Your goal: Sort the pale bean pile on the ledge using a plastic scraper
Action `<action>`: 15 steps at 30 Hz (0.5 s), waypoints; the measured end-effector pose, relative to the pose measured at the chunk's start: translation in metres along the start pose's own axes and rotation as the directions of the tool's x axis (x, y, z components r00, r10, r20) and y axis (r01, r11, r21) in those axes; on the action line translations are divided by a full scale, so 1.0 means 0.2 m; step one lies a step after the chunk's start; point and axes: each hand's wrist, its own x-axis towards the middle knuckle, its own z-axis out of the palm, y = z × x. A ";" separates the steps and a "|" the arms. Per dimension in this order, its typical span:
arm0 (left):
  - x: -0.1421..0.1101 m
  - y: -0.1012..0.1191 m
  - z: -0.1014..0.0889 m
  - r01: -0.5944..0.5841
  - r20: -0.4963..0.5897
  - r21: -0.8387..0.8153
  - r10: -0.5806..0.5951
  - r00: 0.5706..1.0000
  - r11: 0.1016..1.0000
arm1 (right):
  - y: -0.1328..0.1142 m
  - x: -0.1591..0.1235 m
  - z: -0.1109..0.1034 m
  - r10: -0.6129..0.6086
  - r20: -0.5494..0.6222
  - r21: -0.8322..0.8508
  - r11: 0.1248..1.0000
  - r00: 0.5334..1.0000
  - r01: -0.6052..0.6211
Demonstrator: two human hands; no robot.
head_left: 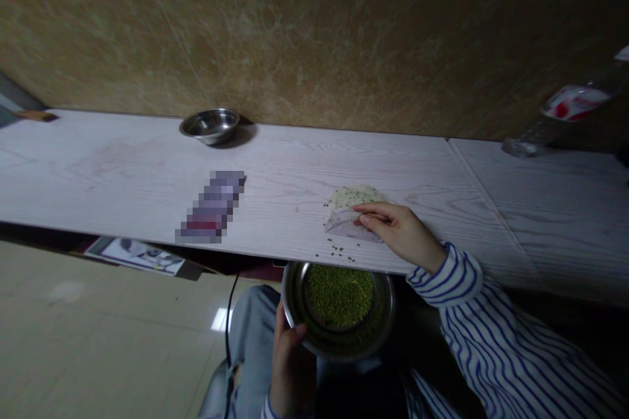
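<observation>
The left hand [293, 355], at about eight o'clock on a wide, round, shiny steel bowl [295, 289], is closed around its rim, the thumb lapping over the edge and the fingers largely hidden beneath. The bowl sits over the lap, just below the near edge of the pale, wood-grained tabletop [282, 206], and holds a mass of small, round green beans [340, 294] gathered toward its twelve o'clock side.

Straight up at twelve o'clock from the bowl, on the tabletop, lies a low mound of white, rice-like grains [354, 194] speckled with dark green bits. Reaching in from four o'clock of that mound, the right hand [393, 226] is nearly closed, thumb and fingertips pinching a thin, see-through, bent sheet [346, 225] that stands against the mound's near side. A few loose green beans [339, 251] are scattered at six o'clock from the sheet, between it and the bowl.

Measured from the mound, a flat oblong item [211, 206], blurred into purple-grey blocks, lies at nine o'clock; a small, shallow steel dish [211, 124] stands near ten o'clock, close to the brown marbled wall [295, 46]; and a clear plastic bottle with a red-and-white label [572, 103] stands between two and three o'clock
</observation>
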 end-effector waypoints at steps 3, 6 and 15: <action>-0.01 0.01 0.01 -0.003 0.006 -0.008 0.003 1.000 1.000 | 0.01 0.01 0.02 0.008 -0.010 -0.002 1.000 1.000 -0.008; -0.01 0.01 0.01 0.003 0.019 -0.021 -0.002 1.000 1.000 | 0.03 0.00 0.00 0.021 -0.057 0.010 1.000 0.998 -0.021; 0.00 -0.01 0.01 0.002 0.012 -0.014 -0.002 1.000 1.000 | 0.06 -0.02 -0.12 0.006 -0.174 0.018 1.000 0.985 -0.003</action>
